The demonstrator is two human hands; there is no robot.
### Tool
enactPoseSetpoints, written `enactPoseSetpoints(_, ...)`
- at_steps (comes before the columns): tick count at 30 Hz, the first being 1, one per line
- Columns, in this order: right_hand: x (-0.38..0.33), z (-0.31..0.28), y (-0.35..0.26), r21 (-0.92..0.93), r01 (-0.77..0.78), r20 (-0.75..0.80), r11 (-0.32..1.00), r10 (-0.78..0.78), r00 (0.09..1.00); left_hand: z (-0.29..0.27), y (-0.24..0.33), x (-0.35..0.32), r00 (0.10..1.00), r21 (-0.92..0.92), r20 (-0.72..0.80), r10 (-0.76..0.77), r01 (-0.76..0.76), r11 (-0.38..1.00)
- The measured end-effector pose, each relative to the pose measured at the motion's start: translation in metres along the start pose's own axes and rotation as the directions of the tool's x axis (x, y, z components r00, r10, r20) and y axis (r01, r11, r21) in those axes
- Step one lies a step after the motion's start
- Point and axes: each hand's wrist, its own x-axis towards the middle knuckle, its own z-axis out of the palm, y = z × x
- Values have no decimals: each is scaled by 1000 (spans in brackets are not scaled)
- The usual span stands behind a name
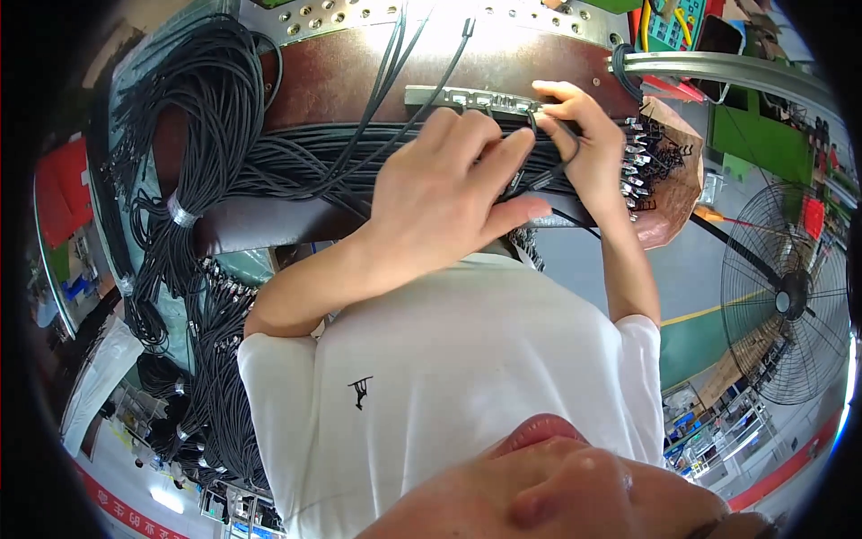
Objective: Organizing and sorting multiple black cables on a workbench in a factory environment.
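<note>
My left hand (440, 193) reaches over a thick bundle of black cables (305, 157). Its fingers are bent near a long grey slotted strip (429, 95), and its thumb stands apart from the index finger, so the hand looks open. Small dark and shiny pieces sit in the strip's slots. At the strip's right end, my right hand (588, 144) pinches a thin black cable (572, 154) between thumb and fingers, the index finger stretched above. Cable ends with small connectors (541, 181) show between my hands. The left palm hides part of the bundle.
Connector ends (637, 166) fan out at the bundle's right, beside brown paper (678, 135). Tied cables (211, 99) hang off the bench's left. A perforated metal plate (341, 16) lies at the back. A metal rail (709, 63) and a caged fan (790, 296) stand right.
</note>
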Motion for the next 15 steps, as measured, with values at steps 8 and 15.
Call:
enactPoseSetpoints(8, 8, -8, 3, -156, -54, 253, 986, 92, 963, -26, -27, -13, 993, -270, 98, -71, 95, 958)
enactPoseSetpoints(15, 3, -15, 1, -280, 163, 238, 946, -96, 966, -42, -144, 37, 833, -359, -24, -553, 509, 782)
